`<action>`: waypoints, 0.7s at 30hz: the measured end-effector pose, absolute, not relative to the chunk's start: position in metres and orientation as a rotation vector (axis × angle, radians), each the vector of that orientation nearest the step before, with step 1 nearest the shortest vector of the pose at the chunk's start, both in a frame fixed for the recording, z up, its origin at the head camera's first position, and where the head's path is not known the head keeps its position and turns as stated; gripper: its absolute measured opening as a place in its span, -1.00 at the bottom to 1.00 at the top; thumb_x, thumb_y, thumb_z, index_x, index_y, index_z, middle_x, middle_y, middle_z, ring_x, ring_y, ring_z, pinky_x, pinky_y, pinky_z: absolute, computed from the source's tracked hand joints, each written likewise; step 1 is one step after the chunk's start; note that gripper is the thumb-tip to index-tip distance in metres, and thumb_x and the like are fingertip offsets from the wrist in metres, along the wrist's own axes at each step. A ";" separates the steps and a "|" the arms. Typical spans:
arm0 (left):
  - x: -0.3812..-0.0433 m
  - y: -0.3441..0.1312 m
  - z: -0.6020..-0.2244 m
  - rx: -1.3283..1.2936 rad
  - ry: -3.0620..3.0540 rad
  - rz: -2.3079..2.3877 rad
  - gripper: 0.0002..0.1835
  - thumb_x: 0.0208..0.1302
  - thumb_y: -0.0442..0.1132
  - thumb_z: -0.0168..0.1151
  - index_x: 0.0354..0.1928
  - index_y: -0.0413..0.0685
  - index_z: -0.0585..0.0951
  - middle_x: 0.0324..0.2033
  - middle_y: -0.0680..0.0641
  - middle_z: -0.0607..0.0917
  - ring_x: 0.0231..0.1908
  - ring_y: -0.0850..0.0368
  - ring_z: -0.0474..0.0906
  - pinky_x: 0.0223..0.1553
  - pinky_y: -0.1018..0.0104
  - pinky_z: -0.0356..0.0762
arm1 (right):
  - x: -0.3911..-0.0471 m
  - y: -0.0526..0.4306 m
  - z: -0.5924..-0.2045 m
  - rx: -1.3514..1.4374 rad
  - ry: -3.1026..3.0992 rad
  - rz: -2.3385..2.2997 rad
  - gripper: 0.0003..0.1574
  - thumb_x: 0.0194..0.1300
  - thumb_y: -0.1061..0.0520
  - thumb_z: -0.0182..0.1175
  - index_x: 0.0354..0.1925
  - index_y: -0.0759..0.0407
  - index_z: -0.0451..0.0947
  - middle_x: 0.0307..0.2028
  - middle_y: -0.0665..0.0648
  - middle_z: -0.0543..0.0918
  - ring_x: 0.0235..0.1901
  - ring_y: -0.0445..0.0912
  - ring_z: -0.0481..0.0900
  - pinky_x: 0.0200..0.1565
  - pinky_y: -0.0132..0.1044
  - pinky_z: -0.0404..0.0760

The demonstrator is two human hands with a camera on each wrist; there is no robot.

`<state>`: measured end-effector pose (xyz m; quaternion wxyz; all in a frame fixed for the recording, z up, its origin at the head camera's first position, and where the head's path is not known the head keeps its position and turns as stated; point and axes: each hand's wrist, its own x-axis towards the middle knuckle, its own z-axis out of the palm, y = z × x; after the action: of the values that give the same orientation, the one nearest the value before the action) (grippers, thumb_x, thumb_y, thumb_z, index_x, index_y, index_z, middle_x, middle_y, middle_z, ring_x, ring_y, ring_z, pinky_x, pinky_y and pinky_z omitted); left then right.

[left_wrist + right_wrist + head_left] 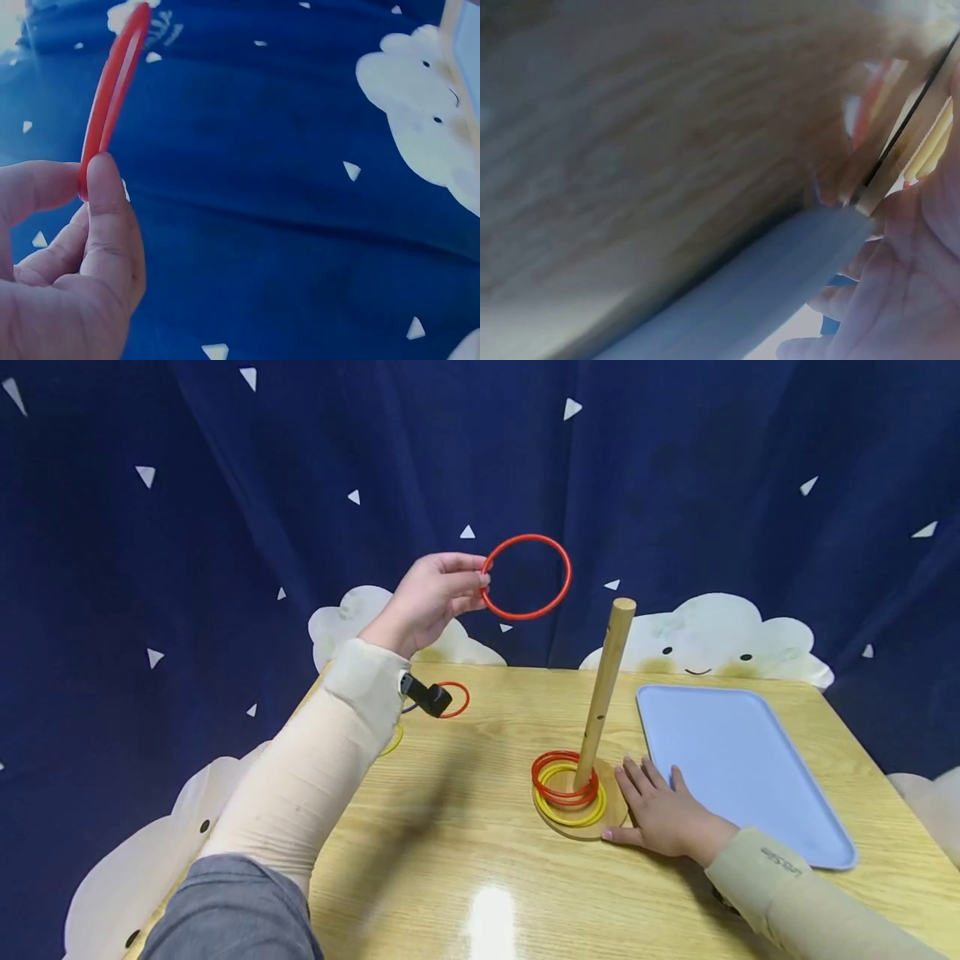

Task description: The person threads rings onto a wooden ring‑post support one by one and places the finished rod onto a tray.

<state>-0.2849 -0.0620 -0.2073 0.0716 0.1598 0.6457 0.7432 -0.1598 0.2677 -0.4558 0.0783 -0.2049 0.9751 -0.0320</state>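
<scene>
My left hand [442, 589] pinches a red ring [567, 578] between thumb and fingers, held up in the air left of the peg's top. In the left wrist view the ring [105, 97] appears nearly edge-on above the thumb. A wooden peg [609, 668] rises from a round wooden base [617, 806] on the table. Red rings [534, 770] and yellow rings [558, 820] lie around the foot of the peg. With fingers spread, my right hand [663, 810] rests at the right edge of the base; its palm [900, 285] shows beside the base in the right wrist view.
A light blue tray [735, 760] lies right of the base, close to the right hand. Another red ring [467, 697] and part of a yellow ring [397, 739] lie at the table's back left, partly hidden by the left arm. A dark blue curtain [675, 485] hangs behind the table.
</scene>
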 end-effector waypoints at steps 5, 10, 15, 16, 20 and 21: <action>-0.281 -0.052 -0.192 0.527 1.891 2.247 -0.75 0.42 -0.57 0.17 0.10 -0.44 0.57 -0.23 -0.15 0.61 -0.30 0.07 0.56 -0.21 0.36 0.69 | -0.163 0.274 -0.467 -0.648 2.955 -0.092 0.43 0.28 -0.70 -0.05 0.51 0.47 0.16 0.51 0.51 0.13 0.47 0.50 0.03 0.28 0.64 -0.03; -0.278 -0.039 -0.184 0.568 1.842 2.247 -0.72 0.43 -0.56 0.17 0.14 -0.43 0.57 -0.19 -0.21 0.60 -0.30 0.05 0.57 -0.22 0.38 0.68 | -0.165 0.276 -0.468 -0.672 2.974 -0.114 0.42 0.29 -0.70 -0.06 0.50 0.47 0.16 0.50 0.51 0.15 0.46 0.51 0.04 0.28 0.64 -0.04; -0.275 -0.025 -0.183 0.615 1.832 2.221 -0.70 0.43 -0.55 0.19 0.17 -0.45 0.57 -0.22 -0.17 0.63 -0.29 0.07 0.57 -0.21 0.39 0.68 | -0.162 0.274 -0.461 -0.675 2.932 -0.148 0.37 0.32 -0.62 0.05 0.50 0.51 0.14 0.48 0.55 0.14 0.45 0.54 0.03 0.26 0.66 -0.05; -0.274 -0.022 -0.183 0.621 1.827 2.215 -0.70 0.43 -0.55 0.19 0.16 -0.45 0.57 -0.23 -0.16 0.64 -0.29 0.07 0.58 -0.21 0.39 0.68 | -0.161 0.273 -0.459 -0.669 2.923 -0.148 0.36 0.32 -0.60 0.08 0.49 0.51 0.14 0.48 0.55 0.14 0.45 0.53 0.03 0.26 0.66 -0.05; -0.271 -0.008 -0.188 0.638 1.789 2.173 -0.74 0.42 -0.55 0.20 0.10 -0.45 0.59 -0.27 -0.14 0.64 -0.31 0.08 0.59 -0.20 0.37 0.67 | -0.159 0.271 -0.456 -0.655 2.908 -0.124 0.35 0.33 -0.58 0.08 0.51 0.50 0.12 0.49 0.54 0.14 0.46 0.52 0.03 0.26 0.65 -0.02; -0.269 -0.005 -0.189 0.640 1.783 2.159 -0.75 0.42 -0.56 0.20 0.09 -0.45 0.59 -0.28 -0.14 0.64 -0.31 0.08 0.59 -0.19 0.37 0.67 | -0.158 0.270 -0.454 -0.647 2.906 -0.113 0.35 0.32 -0.58 0.09 0.50 0.50 0.14 0.49 0.53 0.14 0.46 0.51 0.04 0.27 0.64 -0.01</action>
<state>-0.2694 -0.0052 -0.1893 0.1343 0.2206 0.6152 0.7449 -0.1576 0.2695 -0.4538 0.0811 -0.2166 0.9721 -0.0380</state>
